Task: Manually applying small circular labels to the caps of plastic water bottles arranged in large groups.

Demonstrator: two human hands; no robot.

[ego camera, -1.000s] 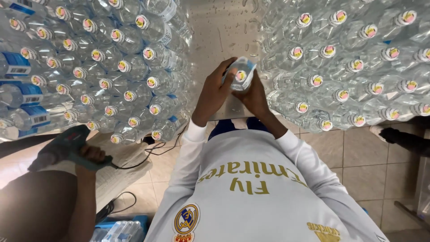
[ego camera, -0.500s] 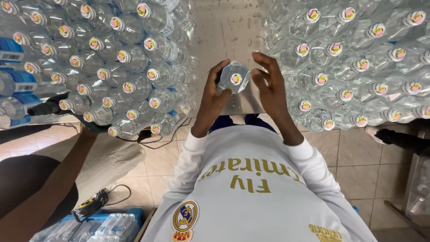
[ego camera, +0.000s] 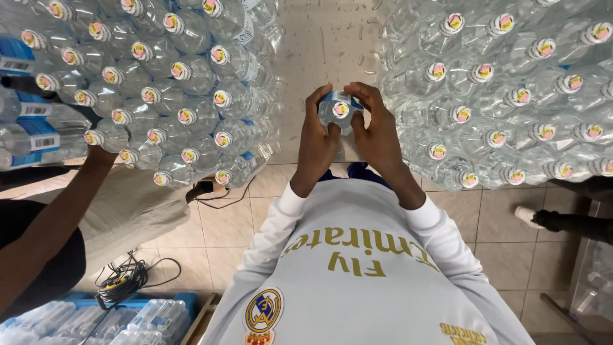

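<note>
A wet steel counter runs toward 12 o'clock above a beige tiled floor, with capped clear bottles massed at 10 o'clock and 2 o'clock. At centre, the left hand and right hand both curl closed around one small water bottle, cap facing the camera. Both forearms angle inward, wrists raised, white sleeves at 6 o'clock. A co-worker's arm reaches in at 9 o'clock.

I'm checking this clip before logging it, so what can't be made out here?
Head view only:
- Clear plastic bottle: body mostly hidden by left hand and right hand.
- Co-worker's arm: its hand hidden behind the stacked clear bottles.
- Steel table: front edge hidden by the hands.
</note>
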